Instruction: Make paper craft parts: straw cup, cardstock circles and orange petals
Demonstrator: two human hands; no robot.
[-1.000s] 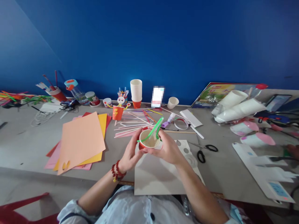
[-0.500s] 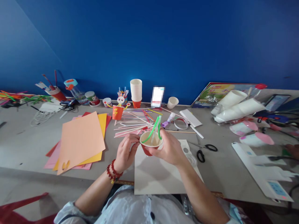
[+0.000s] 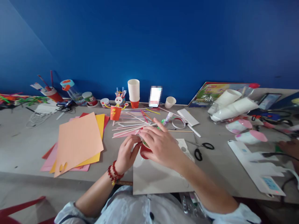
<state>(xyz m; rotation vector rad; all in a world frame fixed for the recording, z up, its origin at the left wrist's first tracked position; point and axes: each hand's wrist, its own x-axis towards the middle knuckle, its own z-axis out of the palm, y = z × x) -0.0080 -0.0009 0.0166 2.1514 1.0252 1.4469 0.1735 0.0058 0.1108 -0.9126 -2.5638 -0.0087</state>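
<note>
A red paper cup (image 3: 145,153) is held above a white board (image 3: 151,179); much of it hides behind my hands. My left hand (image 3: 128,153) has its fingers and thumb closed at the cup's left rim. Over the cup's mouth and right side lies my right hand (image 3: 162,145), its fingers reaching across to the left rim. A bit of green pipe cleaner (image 3: 161,125) shows beyond the right fingers; the rest is covered. Farther back stands a red cup with a rabbit face and pipe-cleaner arms (image 3: 116,113).
Coloured paper sheets (image 3: 79,140) lie at left. Behind the hands are scattered thin sticks (image 3: 130,123), a tape roll (image 3: 178,123) and stacked paper cups (image 3: 134,90). Black-handled scissors (image 3: 198,154) and a power strip (image 3: 252,169) lie to the right. Another person's hand (image 3: 288,147) shows at far right.
My right hand has moved up and over the cup, its fingers now crossing to the left rim and covering the mouth and most of the green pipe cleaner. My left hand stays at the rim.
</note>
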